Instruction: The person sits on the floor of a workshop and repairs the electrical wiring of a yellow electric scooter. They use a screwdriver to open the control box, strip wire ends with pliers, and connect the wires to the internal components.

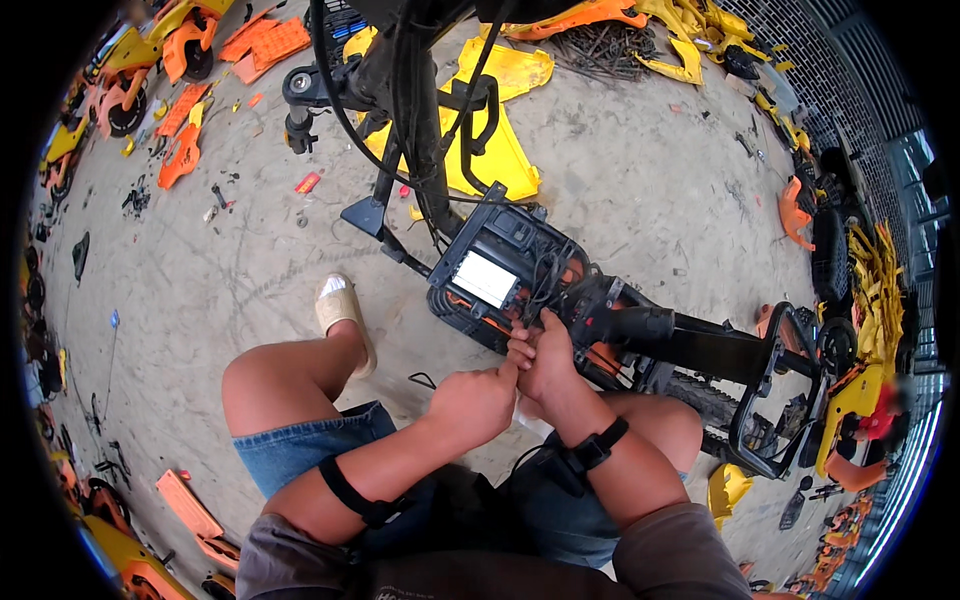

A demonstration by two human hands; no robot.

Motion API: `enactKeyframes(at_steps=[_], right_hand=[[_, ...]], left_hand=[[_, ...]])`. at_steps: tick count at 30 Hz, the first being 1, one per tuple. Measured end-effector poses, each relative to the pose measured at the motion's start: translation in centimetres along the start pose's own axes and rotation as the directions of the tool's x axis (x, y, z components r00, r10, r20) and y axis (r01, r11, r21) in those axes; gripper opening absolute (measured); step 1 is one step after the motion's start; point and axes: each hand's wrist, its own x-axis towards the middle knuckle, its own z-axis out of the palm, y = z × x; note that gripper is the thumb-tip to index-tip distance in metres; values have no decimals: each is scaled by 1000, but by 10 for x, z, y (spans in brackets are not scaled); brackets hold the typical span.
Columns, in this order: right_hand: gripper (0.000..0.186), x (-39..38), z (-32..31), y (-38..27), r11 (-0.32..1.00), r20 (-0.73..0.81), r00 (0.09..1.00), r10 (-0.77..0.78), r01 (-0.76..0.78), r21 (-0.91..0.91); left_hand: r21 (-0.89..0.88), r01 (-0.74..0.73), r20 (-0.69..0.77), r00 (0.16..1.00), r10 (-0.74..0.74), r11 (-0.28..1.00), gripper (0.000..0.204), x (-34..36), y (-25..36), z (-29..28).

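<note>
A stripped black scooter frame (pixel 425 150) stands before me, its covers off. My right hand (pixel 547 362) is closed at the near edge of its open black compartment (pixel 500 235), beside a tangle of black wires (pixel 550 275). What its fingers grip is hidden. My left hand (pixel 473 405) is curled closed, its fingertips meeting the right hand's fingers; anything between them is too small to make out. A silver-white box (pixel 486 278), perhaps a control unit, sits in the compartment just beyond my hands.
Yellow body panels (pixel 500 150) lie on the concrete floor behind the frame. Orange panels (pixel 180 155) and small debris are scattered at left. A black tubular rack (pixel 775 390) extends right. Yellow parts (pixel 875 290) are heaped along the right wall.
</note>
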Motion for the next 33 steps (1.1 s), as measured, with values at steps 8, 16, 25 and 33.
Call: enactKeyframes(at_steps=[8,16,25,33], right_hand=[[43,-2,0,5,999,38,999,-39,40,-31],[24,7,-7,1,999,47,998,35,-37,26],[12,9,-6,0,998,35,999,36,-37,42],[18,-6,8,-1,1000,-47,999,14,-13,27]], left_hand=[[-86,117,72,991,-110,989,18,-1,0,-4],[-83,120,64,991,-115,989,21,2,-6,-1],[-67,57,60,997,-53,996,17,6,-7,-4],[4,30,78,997,-30,1000,13,8,-5,-7]])
